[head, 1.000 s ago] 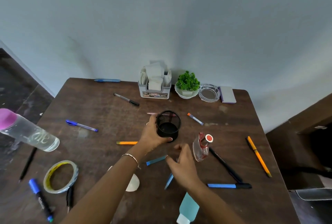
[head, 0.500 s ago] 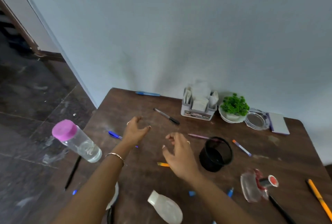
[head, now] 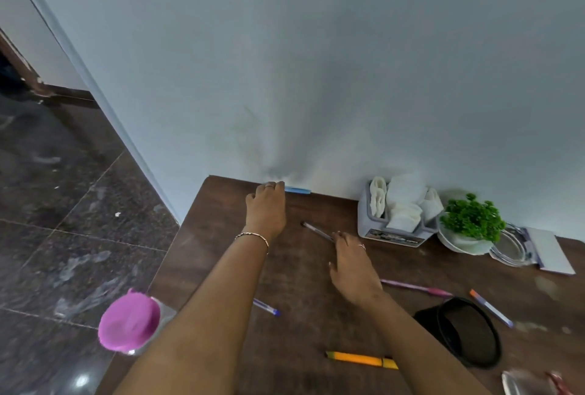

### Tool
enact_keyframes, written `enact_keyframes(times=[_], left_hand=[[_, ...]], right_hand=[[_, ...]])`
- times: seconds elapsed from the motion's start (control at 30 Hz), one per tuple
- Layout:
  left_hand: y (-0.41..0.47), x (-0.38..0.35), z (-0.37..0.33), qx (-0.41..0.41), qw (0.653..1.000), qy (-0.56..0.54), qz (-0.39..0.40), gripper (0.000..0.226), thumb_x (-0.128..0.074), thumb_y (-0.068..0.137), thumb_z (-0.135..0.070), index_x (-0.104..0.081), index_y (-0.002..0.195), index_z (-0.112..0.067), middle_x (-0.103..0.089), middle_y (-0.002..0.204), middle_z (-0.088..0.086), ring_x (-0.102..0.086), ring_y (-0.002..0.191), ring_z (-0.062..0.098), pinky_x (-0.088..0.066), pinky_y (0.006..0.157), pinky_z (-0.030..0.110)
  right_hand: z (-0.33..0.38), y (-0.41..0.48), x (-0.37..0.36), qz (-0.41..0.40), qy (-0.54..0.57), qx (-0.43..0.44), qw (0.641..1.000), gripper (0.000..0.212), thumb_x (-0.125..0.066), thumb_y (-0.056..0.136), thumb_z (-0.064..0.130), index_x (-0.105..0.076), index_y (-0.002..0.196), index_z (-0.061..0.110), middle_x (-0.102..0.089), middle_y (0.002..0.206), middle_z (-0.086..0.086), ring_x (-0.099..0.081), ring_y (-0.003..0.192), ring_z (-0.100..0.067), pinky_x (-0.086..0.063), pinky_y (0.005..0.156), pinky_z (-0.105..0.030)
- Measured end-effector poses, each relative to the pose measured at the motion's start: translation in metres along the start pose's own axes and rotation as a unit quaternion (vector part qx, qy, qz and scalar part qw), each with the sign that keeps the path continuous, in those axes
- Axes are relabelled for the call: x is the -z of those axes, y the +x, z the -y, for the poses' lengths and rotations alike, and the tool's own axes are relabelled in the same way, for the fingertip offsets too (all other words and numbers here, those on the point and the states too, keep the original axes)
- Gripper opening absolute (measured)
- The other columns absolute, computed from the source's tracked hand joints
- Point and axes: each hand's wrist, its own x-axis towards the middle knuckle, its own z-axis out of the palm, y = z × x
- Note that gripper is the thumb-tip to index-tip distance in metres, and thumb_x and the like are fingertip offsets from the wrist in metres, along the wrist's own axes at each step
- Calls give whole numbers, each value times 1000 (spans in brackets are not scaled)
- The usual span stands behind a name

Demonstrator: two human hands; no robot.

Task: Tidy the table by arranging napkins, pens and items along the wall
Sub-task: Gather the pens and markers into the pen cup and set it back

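Your left hand is at the far edge of the desk, where the desk meets the wall, close to the far left corner. Its fingers are curled together over the left end of the light blue pen. The pen lies flat along the far edge against the wall, and its right end sticks out from under the hand. Your right hand is nearer the middle of the desk. Its fingers are held close together and cover the near end of the black-tipped pen, which lies on a diagonal with its free tip pointing toward the far left corner. You cannot tell from this view whether these fingers pinch the pen or only rest on it. The napkin holder stands at the far edge to the right of both hands, with folded white napkins in it. Along the same edge toward the far right corner come the small green plant in a white bowl, a clear glass dish and a white pad, each touching or just beside the next. Loose on the desk are a pink pen just right of your right wrist, an orange-tipped pen, an orange marker toward the near edge and a blue pen partly hidden by your left forearm. The black mesh cup sits toward the right edge. A bottle with a pink cap is at the left edge.
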Motion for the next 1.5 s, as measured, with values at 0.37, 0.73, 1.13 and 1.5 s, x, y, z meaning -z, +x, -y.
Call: enact_keyframes(times=[0.37, 0.73, 1.13, 1.5], left_hand=[[38, -27, 9, -28, 994, 97, -39, 35, -43, 92, -7, -47, 127, -13, -47, 131, 11, -43, 119, 30, -34, 97, 42], [-17, -11, -3, 55, 949, -310, -27, 12, -49, 96, -14, -54, 107, -13, -65, 103, 9, -62, 91, 26, -51, 83, 43], [-128, 49, -128, 14, 718, -673, 176, 13, -56, 93, -7, -47, 102, -8, -72, 94, 14, -68, 72, 10, -51, 59, 17], [-147, 13, -217, -130, 884, -417, 166, 16, -59, 93, -23, -55, 105, -14, -69, 108, 6, -65, 95, 16, -54, 82, 30]], right_hand=[[1, 26, -7, -57, -47, -36, 997, 24, -51, 94, 15, -52, 118, 10, -56, 116, -9, -57, 102, -23, -46, 86, -32], [11, -24, 41, -230, 140, -64, 961, 21, -61, 90, 13, -63, 111, 17, -60, 103, 1, -57, 97, -15, -46, 80, -28], [-71, -152, 139, -364, 415, -139, 822, 24, -81, 73, 4, -65, 88, 16, -72, 85, -2, -70, 81, -11, -57, 78, -29], [-144, -189, 132, -300, 389, -153, 857, 7, -68, 88, 20, -63, 92, 18, -71, 86, 1, -70, 83, -14, -54, 74, -26]])
